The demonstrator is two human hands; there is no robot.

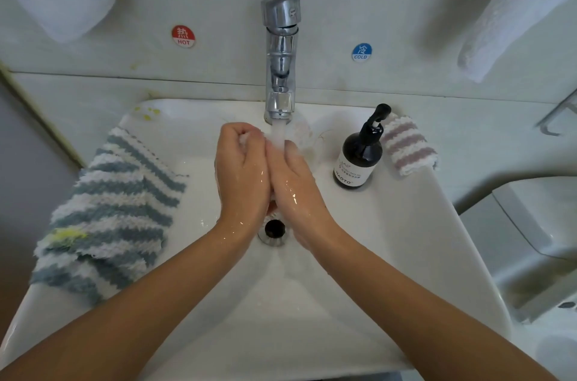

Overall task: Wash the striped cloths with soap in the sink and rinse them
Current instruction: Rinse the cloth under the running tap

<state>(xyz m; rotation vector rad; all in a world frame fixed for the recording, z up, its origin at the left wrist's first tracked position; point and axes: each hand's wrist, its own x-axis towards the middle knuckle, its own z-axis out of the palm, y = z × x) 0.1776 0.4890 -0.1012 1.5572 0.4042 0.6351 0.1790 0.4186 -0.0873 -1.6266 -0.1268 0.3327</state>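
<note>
My left hand (242,171) and my right hand (293,184) are pressed together over the white sink (281,302), under water running from the chrome tap (281,46). Both are wet and closed around a pale pinkish-white cloth (302,132). Only small fluffy bits of it show at the fingertips and behind the stream. A blue-and-white striped cloth (115,209) with a yellow stain lies over the sink's left rim. A pink-and-white striped cloth (409,149) lies folded on the right rim. A dark soap pump bottle (357,159) stands beside it.
The open drain (274,229) sits just below my wrists. Red HOT (183,36) and blue COLD (361,52) stickers flank the tap on the wall. A white towel (512,15) hangs at the upper right. A toilet (537,234) stands to the right of the sink.
</note>
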